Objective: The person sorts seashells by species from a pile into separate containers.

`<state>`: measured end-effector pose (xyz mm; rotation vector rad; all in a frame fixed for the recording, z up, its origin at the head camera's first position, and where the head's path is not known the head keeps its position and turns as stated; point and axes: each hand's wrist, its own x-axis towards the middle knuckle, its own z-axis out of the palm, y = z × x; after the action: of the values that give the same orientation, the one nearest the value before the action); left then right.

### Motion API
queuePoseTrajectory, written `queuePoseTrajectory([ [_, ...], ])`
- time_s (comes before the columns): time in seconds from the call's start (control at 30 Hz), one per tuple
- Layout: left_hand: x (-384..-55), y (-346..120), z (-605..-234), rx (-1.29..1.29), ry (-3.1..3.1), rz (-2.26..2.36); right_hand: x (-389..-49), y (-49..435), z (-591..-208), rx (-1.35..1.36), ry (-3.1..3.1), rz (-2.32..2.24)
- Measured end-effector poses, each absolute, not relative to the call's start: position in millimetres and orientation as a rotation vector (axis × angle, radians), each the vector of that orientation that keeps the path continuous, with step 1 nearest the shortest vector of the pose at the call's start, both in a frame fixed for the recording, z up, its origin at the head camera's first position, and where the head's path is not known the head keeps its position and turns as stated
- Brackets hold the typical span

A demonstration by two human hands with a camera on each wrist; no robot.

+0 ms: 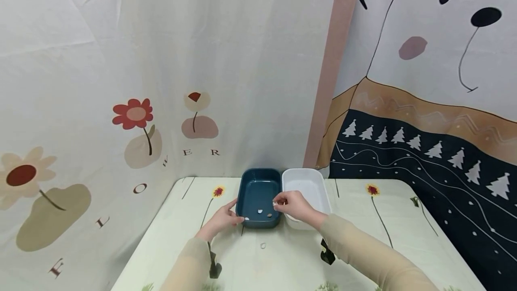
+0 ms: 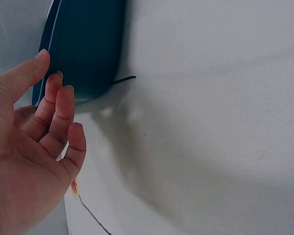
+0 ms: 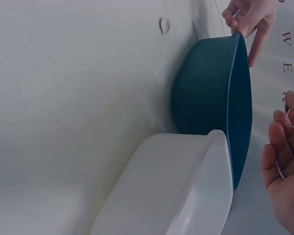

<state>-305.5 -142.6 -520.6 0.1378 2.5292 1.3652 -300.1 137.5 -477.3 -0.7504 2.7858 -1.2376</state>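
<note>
A dark blue basin (image 1: 260, 225) stands at the back of the table, touching the white basin (image 1: 305, 173) on its right. My left hand (image 1: 221, 220) holds the blue basin's near left corner, thumb and fingers at the rim. In the left wrist view, its other fingers curl loosely outside the wall. My right hand (image 1: 294, 204) is above where the two basins meet and pinches a small whitish piece (image 1: 275, 203), its kind unclear. Inside the blue basin lie a small white piece (image 1: 260, 211) and a brownish piece (image 1: 269, 215). Another pale piece (image 1: 247, 218) shows beside my left fingertips.
A pale cloth (image 1: 282, 264) printed with flowers covers the table. In front of the blue basin there is a small ring-like outline (image 1: 263, 245), either a print or an object. A patterned curtain (image 1: 250, 80) hangs directly behind both basins.
</note>
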Motion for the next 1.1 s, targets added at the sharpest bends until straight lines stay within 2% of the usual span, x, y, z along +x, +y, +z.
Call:
queuePoseTrajectory([
  [1.1, -303, -145, -523, 0.169, 2.512, 1.380, -343, 109, -496, -0.522, 2.835, -1.182],
])
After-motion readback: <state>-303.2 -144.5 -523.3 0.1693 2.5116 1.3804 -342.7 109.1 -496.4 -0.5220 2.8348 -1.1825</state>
